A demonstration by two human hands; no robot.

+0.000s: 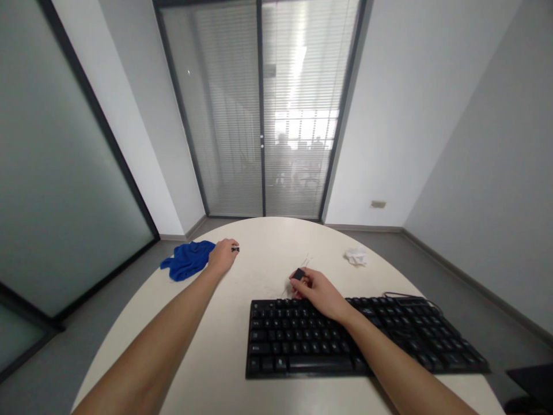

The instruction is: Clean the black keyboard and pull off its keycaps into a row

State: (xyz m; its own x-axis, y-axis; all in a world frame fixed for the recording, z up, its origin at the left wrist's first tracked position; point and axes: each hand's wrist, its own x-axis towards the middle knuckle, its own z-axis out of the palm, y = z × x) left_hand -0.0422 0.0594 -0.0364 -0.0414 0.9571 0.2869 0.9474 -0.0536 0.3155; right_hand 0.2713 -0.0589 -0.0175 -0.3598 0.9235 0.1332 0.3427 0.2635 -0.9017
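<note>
My left hand (222, 257) is at the table's far left, beside a crumpled blue cloth (190, 259). Its fingers close on a small dark object with a pale part (235, 249), too small to name. Over the back edge of a black keyboard (319, 364), my right hand (318, 289) pinches a small black square piece (298, 274) between thumb and fingers. Thin white sticks or strands (307, 260) lie just past the right fingertips; their kind is unclear. My right forearm crosses above the keyboard and hides some of its keys.
A crumpled white tissue (356, 256) lies on the right of the round cream table (259, 236). The keyboard's cable (400, 294) loops behind its right half. Beyond the table stand a glass partition with blinds (298, 190) and pale walls. A dark object (533, 383) shows at lower right.
</note>
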